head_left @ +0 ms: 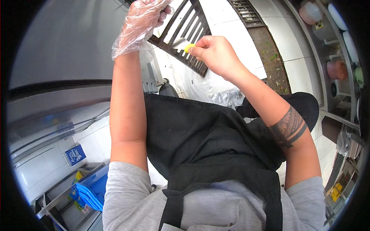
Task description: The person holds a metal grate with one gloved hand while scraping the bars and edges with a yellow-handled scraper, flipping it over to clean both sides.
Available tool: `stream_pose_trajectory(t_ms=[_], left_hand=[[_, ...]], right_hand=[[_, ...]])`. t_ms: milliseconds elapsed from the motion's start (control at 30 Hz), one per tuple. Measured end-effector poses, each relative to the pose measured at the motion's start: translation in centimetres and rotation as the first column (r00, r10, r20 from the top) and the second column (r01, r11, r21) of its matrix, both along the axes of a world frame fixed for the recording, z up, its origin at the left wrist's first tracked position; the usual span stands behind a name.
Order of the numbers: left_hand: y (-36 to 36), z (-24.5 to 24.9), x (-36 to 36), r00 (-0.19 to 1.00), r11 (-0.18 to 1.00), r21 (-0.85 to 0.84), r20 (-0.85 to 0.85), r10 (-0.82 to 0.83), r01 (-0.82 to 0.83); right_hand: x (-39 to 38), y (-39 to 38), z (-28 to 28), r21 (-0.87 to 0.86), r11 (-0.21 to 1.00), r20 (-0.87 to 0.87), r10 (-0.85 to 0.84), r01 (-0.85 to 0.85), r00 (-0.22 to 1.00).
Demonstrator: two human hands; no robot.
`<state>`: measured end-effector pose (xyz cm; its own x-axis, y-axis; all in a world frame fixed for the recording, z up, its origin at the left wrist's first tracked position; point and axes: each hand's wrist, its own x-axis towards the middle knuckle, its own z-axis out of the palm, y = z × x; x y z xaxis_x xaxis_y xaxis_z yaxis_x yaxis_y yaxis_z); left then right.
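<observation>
My left hand [143, 23], in a clear plastic glove, is closed at the upper edge of a dark, slotted metal drain grate [163, 45]. The grate is tilted up over the white floor, and its top runs out of view. My bare right hand [217, 56] pinches the yellow handle [189, 48] of a scraper. Its flat metal blade [179, 43] lies against the grate's bars.
Clear plastic sheeting [221, 94] lies beneath the grate. To the right run an open drain channel [273, 57] with debris and another grate [245, 12]. A shelf with tubs [336, 69] lines the right side; a large metal appliance [65, 46] stands left.
</observation>
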<state>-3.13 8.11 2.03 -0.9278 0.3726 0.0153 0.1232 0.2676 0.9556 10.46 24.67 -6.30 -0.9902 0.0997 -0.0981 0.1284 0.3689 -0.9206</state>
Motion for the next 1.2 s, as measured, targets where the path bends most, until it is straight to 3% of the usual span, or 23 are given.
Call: stream_pose_trajectory(t_ms=[67, 133, 167, 267, 333, 367, 433, 567, 667, 767, 933, 1067, 1133, 1200], left_hand=[[-0.1, 0.0, 0.1, 1.0, 1.0, 0.013, 0.006, -0.013, 0.013], [0.1, 0.1, 0.2, 1.0, 1.0, -0.014, -0.016, -0.005, 0.005], [0.2, 0.1, 0.3, 0.999, 0.999, -0.039, -0.04, 0.001, -0.003], [0.2, -0.2, 0.2, 1.0, 0.999, 0.033, -0.002, -0.003, 0.003], [0.6, 0.4, 0.6, 1.0, 0.999, -0.025, -0.009, 0.027, -0.027], [0.7, 0.6, 0.8, 0.998, 0.998, -0.032, 0.008, 0.057, -0.057], [0.9, 0.6, 0.7, 0.997, 0.996, -0.057, 0.008, 0.074, -0.074], [0.9, 1.3, 1.3, 0.992, 0.99, -0.086, 0.045, 0.12, -0.115], [0.5, 0.6, 0.9, 0.995, 0.996, -0.04, 0.064, 0.08, -0.077], [0.4, 0.6, 0.6, 0.997, 0.999, -0.019, 0.065, 0.042, -0.04], [1.0, 1.2, 0.8, 0.997, 0.989, -0.14, 0.053, 0.049, -0.041], [2.0, 1.4, 1.0, 0.998, 0.995, -0.095, 0.065, 0.024, -0.017], [2.2, 1.7, 1.2, 1.0, 0.987, -0.162, 0.025, -0.006, 0.01], [3.1, 0.9, 1.2, 0.998, 0.992, -0.12, 0.054, -0.019, 0.025]], right_hand=[[-0.4, 0.1, -0.2, -0.056, 0.998, 0.024, 0.01, -0.009, 1.0], [-0.4, 0.4, -0.3, -0.289, 0.957, 0.134, 0.026, 0.014, 0.991], [-0.3, 0.4, -0.5, -0.289, 0.957, 0.138, 0.025, 0.016, 0.99], [-0.2, 0.1, -0.8, -0.2, 0.979, 0.105, 0.052, -0.03, 0.993], [-0.1, -0.1, -0.7, 0.047, 0.996, -0.134, 0.081, -0.076, 0.988], [0.0, -0.1, -0.6, 0.046, 0.996, -0.13, 0.079, -0.074, 0.988], [0.0, 0.1, -0.2, 0.237, 0.967, -0.236, 0.154, -0.097, 0.96], [-0.2, 1.1, -0.1, 0.305, 0.94, -0.247, 0.234, -0.153, 0.94], [-1.2, 2.7, -2.0, 0.169, 0.98, -0.197, 0.136, -0.103, 0.971], [-2.5, 5.5, -1.7, -0.252, 0.954, 0.044, 0.182, -0.165, 0.982], [-5.9, 9.3, -0.9, -0.177, 0.953, 0.1, 0.267, -0.247, 0.959], [-7.0, 9.7, -0.2, -0.139, 0.959, 0.136, 0.265, -0.246, 0.955], [-7.4, 9.5, -0.5, -0.158, 0.936, 0.051, 0.327, -0.315, 0.944], [-7.0, 8.2, -0.8, -0.148, 0.918, -0.035, 0.367, -0.368, 0.929]])
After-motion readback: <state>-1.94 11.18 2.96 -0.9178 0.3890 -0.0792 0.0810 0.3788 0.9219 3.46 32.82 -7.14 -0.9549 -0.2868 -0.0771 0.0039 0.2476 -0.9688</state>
